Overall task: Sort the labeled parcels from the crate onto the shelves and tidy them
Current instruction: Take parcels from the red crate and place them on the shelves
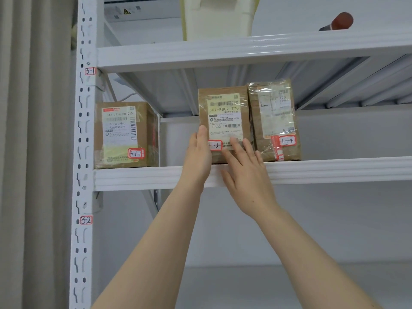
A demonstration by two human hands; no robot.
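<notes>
Three brown parcels stand upright on the white shelf (pixel 312 172) marked 3-1. The one labeled 3-1-1 (pixel 124 134) is at the left end. The parcel labeled 3-1-3 (pixel 224 112) stands in the middle, touching the parcel labeled 3-1-4 (pixel 275 121) on its right. My left hand (pixel 198 157) lies flat with straight fingers against the left side of the 3-1-3 parcel. My right hand (pixel 247 177) has its fingers spread, the fingertips touching the lower front of that same parcel.
A gap lies between the 3-1-1 and 3-1-3 parcels. The shelf post (pixel 83 152) carries red tags 3-1 and 3-2. On the shelf above sit a cream padded object (pixel 218 16) and a dark red-tipped thing (pixel 338 22). A curtain (pixel 33 152) hangs left.
</notes>
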